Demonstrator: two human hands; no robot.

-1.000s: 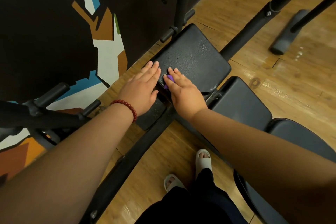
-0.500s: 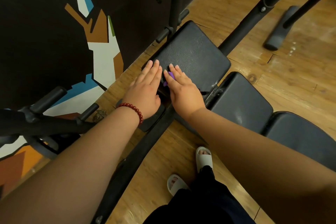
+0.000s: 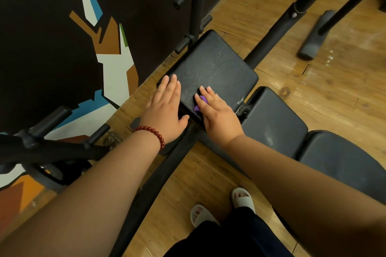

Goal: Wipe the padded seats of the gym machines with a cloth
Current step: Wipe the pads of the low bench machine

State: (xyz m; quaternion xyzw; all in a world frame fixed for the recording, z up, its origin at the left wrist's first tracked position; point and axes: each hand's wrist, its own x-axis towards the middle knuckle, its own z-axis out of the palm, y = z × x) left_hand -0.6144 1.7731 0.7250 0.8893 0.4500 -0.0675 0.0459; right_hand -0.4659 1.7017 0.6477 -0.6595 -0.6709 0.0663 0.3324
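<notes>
Now both hands lie flat on the black pad (image 3: 215, 64). The left hand (image 3: 165, 108), with a red bracelet (image 3: 153, 132) at the wrist, rests on the pad's near left corner, fingers straight and close together. The right hand (image 3: 218, 116) presses the purple cloth (image 3: 203, 99) onto the near edge, fingers stretched out. Only scraps of cloth peek out beside them.
</notes>
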